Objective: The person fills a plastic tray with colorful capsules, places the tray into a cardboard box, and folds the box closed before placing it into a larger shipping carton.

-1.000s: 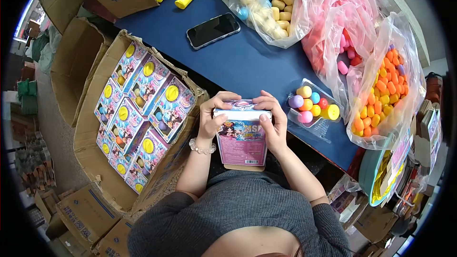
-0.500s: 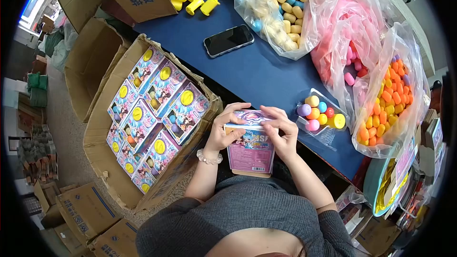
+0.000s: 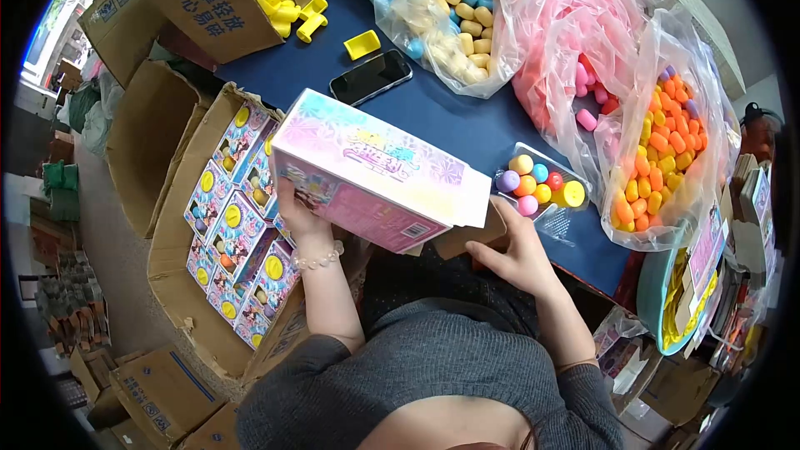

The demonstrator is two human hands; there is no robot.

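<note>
A pink and white printed toy box (image 3: 375,171) is tilted on its side above my lap, its end flap pointing right. My left hand (image 3: 302,210) is closed around its left end, with the fingers partly hidden behind it. At the right end, my right hand (image 3: 525,254) has its fingers behind a brown cardboard flap (image 3: 471,240) and its thumb in front. A clear plastic tray (image 3: 571,215) of coloured balls and a yellow cylinder lies on the table just beyond my right hand.
A carton (image 3: 179,283) at left holds rows of similar toy boxes. On the blue table (image 3: 450,129) lie a phone (image 3: 371,77), yellow plastic pieces (image 3: 362,45) and bags of coloured capsules (image 3: 667,158). A turquoise basin (image 3: 667,317) stands at right.
The toy box was upright between both hands; now it is tipped sideways and raised, with its flap end to the right. My right hand has shifted to that end. One yellow piece lies nearer the phone.
</note>
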